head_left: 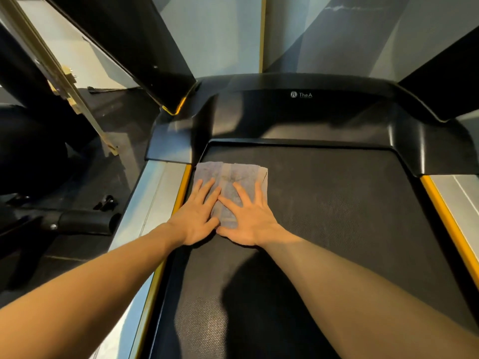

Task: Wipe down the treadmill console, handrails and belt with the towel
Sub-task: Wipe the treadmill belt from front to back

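Note:
A grey-lilac towel (230, 174) lies flat on the dark textured treadmill belt (337, 216), at the belt's front left corner beside the left yellow strip. My left hand (199, 213) and my right hand (248, 218) both press down on the towel with fingers spread, side by side, thumbs almost touching. The towel's near part is hidden under my palms. The console and handrails are out of view above.
The black motor cover (311, 117) with a white logo bounds the belt's far end. Silver side rails with yellow edging (445, 221) run along both sides. Black uprights (134, 47) rise at left and right. Other dark gym equipment (85, 221) stands on the floor to the left.

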Motion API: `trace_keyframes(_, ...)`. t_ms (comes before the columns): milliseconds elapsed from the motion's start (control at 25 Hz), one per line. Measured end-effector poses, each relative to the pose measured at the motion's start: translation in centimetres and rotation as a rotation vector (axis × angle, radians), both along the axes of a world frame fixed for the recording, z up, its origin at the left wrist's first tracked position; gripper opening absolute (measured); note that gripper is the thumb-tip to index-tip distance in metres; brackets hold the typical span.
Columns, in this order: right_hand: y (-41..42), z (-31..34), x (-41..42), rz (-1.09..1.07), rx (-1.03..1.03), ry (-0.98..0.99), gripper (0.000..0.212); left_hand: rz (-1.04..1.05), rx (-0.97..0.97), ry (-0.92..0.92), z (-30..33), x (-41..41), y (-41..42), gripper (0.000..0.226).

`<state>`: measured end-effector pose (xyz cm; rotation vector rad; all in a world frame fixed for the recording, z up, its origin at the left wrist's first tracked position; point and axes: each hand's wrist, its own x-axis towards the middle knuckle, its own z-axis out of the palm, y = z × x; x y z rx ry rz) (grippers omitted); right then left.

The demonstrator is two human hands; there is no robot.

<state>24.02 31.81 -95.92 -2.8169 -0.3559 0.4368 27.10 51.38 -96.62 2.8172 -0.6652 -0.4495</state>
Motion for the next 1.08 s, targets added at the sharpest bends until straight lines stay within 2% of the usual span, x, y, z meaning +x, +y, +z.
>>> trace_keyframes(320,0.5,-0.7,-8.0,0.106,-0.033,-0.063,0.081,0.036,-0.011,-0.04,-0.2,-9.1,0.9,0.075)
trace_keyframes(480,0.9,-1.6,-13.9,0.107,0.048,-0.139,0.072,0.073,-0.006,-0.107,-0.4,-15.8,1.0,0.073)
trace_keyframes(640,-0.5,-0.6,-17.1,0.161,-0.092,-0.159,0.064,0.103,0.013,-0.057,-0.1,-19.1,-0.7,0.076)
trace_keyframes(840,-6.3,0.6,-18.7,0.165,-0.179,-0.111,0.064,0.081,0.008,-0.009,-0.3,-20.5,-6.8,0.086)
trace_keyframes(1000,-14.7,0.2,-20.0,0.051,-0.17,-0.065,0.066,-0.009,-0.036,0.017,-0.4,-20.4,-15.3,0.093)
trace_keyframes(1080,-19.5,0.2,-20.9,-0.023,-0.185,-0.04,0.067,-0.055,-0.04,0.022,-0.3,-20.9,-20.3,0.088)
